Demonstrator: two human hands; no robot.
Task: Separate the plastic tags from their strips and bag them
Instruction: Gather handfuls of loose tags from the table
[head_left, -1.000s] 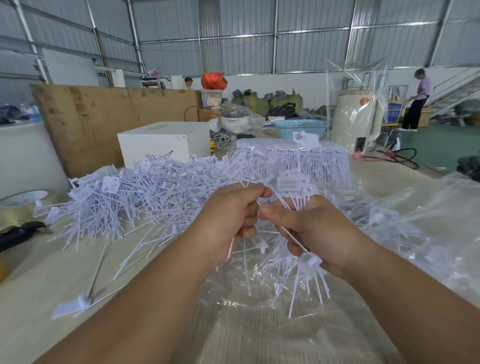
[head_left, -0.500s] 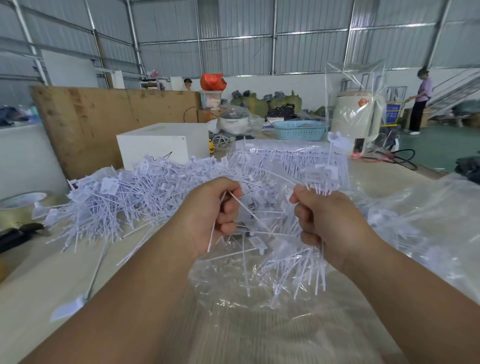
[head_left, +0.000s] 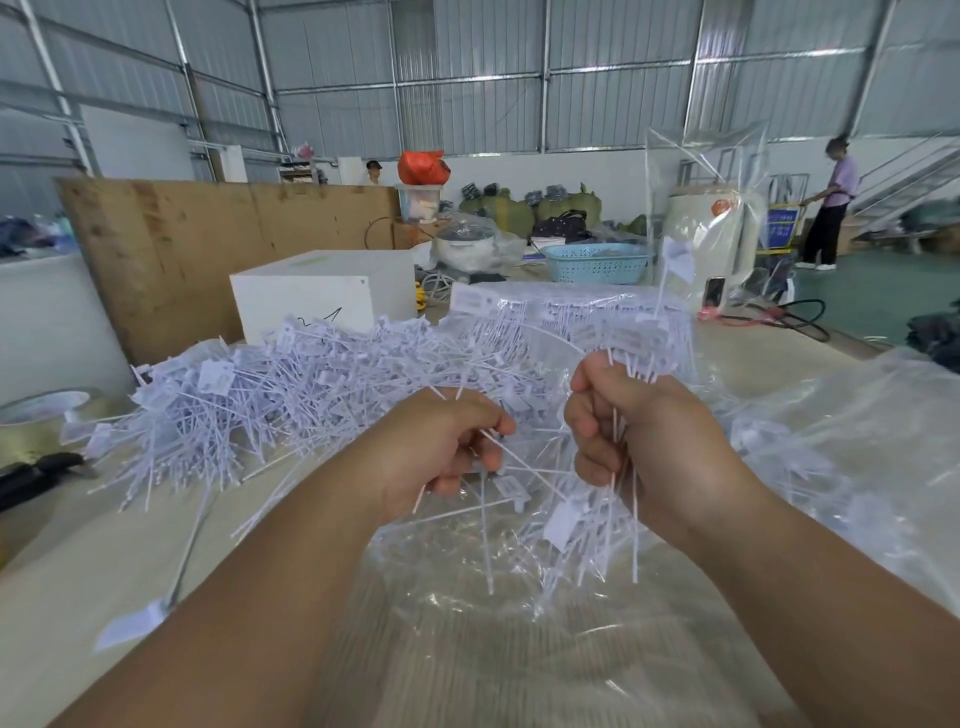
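Observation:
My left hand (head_left: 441, 452) grips a thin white plastic strip (head_left: 511, 457) that sticks out toward the right. My right hand (head_left: 639, 441) holds a bunch of white plastic tags (head_left: 631, 343) in its fist, label ends up and tails hanging down. Both hands hover over an open clear plastic bag (head_left: 467, 623) with several loose tags (head_left: 563, 522) lying in it. A big heap of white tags on strips (head_left: 291, 395) lies on the table to the left. A filled bag of tags (head_left: 561, 317) lies behind my hands.
A white box (head_left: 311, 296) and a plywood board (head_left: 197, 244) stand behind the heap. A tape roll (head_left: 41, 408) sits at the left edge. One loose tag (head_left: 132, 626) lies near my left forearm. More clear bags (head_left: 857, 431) spread to the right. A blue basket (head_left: 597, 262) is far back.
My hands were together on the tags a second ago and have pulled apart. The right hand has kept the bunch of tags; the left came away with the strip.

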